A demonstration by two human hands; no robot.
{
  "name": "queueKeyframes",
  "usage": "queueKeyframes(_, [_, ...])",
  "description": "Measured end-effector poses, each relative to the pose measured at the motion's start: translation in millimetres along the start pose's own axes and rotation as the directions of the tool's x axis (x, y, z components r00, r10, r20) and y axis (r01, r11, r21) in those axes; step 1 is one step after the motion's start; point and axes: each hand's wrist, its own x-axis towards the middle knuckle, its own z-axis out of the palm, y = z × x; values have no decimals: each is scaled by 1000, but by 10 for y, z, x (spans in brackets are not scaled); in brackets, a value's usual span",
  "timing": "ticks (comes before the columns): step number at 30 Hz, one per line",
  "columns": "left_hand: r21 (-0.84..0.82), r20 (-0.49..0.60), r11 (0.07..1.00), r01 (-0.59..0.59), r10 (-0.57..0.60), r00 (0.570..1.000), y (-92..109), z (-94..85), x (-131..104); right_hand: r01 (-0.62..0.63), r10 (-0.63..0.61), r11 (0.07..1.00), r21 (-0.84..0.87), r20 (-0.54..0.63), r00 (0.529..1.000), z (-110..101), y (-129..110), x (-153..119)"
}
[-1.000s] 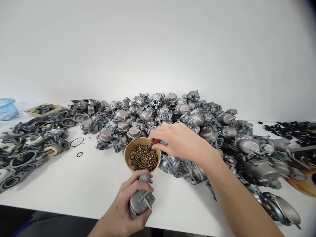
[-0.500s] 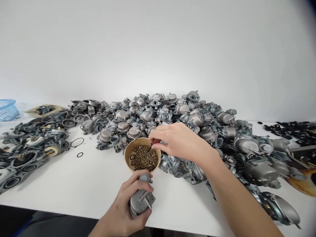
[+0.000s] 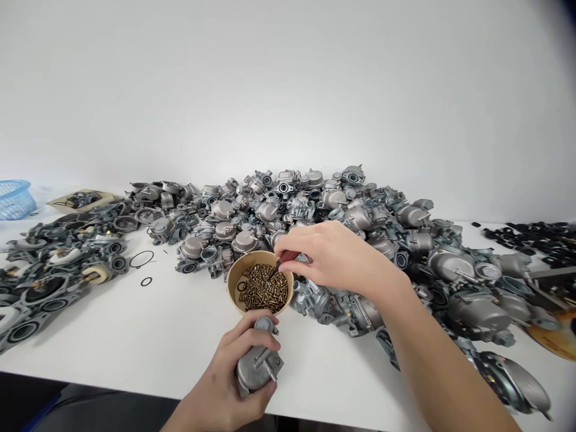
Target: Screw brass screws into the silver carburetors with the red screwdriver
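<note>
Head view: nearest, our left grip [image 3: 222,375] is closed around a carburetor [image 3: 252,369] over the desk [image 3: 180,336]. Beyond, our right grip [image 3: 328,255] pinches a red tool [image 3: 289,256] at the bowl [image 3: 233,290] of screws [image 3: 266,289]. We judge the step to be picking up a screw with the tool; the next move seems to call for a careful lift, the carburetor held steady. Farther back lies a pile [image 3: 270,211] of carburetors.

Soft bright light washes the wall [image 3: 252,90], the view's top-right corner dark and its edges stretched
</note>
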Motion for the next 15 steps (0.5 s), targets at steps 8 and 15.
queueKeyframes(8, [-1, 8, 1000, -14, 14, 1000, 32, -7, 45, 15, -15, 1000, -8, 18, 1000, 51, 26, 9])
queueKeyframes(15, [12, -3, 1000, 9, -9, 1000, -14, 4, 8, 11, -11, 1000, -12, 12, 1000, 25, 6, 14])
